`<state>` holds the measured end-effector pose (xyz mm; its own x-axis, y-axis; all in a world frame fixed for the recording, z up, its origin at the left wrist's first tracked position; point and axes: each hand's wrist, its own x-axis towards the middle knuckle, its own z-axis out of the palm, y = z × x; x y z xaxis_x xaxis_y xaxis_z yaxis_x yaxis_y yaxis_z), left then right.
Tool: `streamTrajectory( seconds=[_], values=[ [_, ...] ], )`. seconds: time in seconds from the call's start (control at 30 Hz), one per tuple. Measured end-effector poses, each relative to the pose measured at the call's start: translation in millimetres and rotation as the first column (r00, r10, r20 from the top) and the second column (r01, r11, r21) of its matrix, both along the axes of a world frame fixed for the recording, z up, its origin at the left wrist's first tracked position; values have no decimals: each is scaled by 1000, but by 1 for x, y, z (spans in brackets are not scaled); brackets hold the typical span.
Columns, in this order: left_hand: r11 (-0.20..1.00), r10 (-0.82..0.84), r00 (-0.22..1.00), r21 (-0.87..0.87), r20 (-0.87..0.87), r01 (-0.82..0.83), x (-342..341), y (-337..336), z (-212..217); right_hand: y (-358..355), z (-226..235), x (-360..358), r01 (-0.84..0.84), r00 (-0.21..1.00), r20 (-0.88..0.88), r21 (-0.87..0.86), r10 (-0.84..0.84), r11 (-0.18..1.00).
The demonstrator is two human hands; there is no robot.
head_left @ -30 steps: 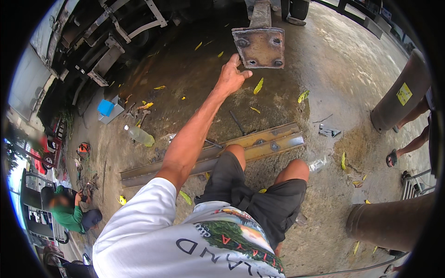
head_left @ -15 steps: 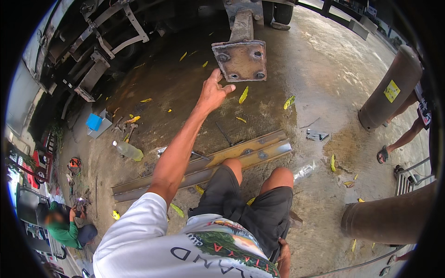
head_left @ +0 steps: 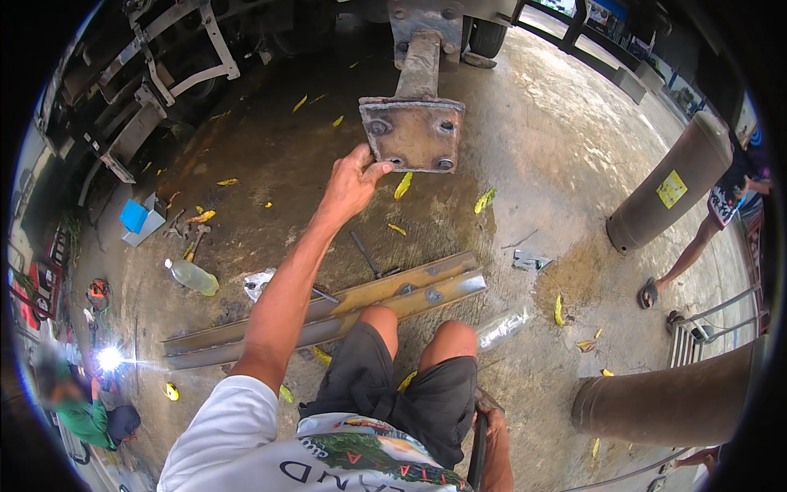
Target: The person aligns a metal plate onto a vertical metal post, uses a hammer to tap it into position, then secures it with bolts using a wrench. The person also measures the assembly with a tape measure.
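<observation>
A rusty square steel plate with corner holes and bolts sits on the end of a metal bracket arm ahead of me. My left hand grips its lower left corner, thumb on the front face and fingers partly hidden behind. Low at my right side, my right hand is closed round a dark bar-like tool with a brownish end; my shorts and shirt hide part of it. Two lengths of steel channel lie on the ground before my knees.
On the left are a plastic bottle, a blue-and-grey box and a co-worker in green beside a bright welding arc. Two brown cylinders are on the right, near another person's leg. A vehicle frame stands ahead.
My left hand has closed on the plate's corner, its thumb now on the face. My right hand has come further into view with the tool. A bright arc has appeared beside the co-worker.
</observation>
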<state>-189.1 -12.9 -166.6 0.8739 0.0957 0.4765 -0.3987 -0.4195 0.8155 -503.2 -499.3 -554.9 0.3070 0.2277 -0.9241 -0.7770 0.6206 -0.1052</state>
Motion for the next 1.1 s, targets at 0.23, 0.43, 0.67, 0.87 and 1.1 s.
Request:
streamTrajectory(
  seconds=[0.23, 0.43, 0.67, 0.87, 1.1],
  values=[
    [1000, -6, 999, 1, -42, 6, 1, 0, 1, -15, -15, 13, -467, 880, 11, -158, 475, 870],
    [1000, -8, 1000, 22, -17, 9, 6, 7, -1, -5, 12, 17, -349, 937, -4, -77, 350, 934],
    [1000, 14, 996, 3, -83, -14, -4, 3, 6, -6, 103, 69, -181, 970, 194, 184, 145, 966],
    [923, 310, 946, 207, 96, -324, -25, -6, -6, 62, 223, 166, -195, 890, 453, 270, 54, 943],
    [872, -249, 515, -422, -820, -249, -110, -106, -134, 174, 306, 156, -439, 575, 681, -212, 455, 873]
  ],
)
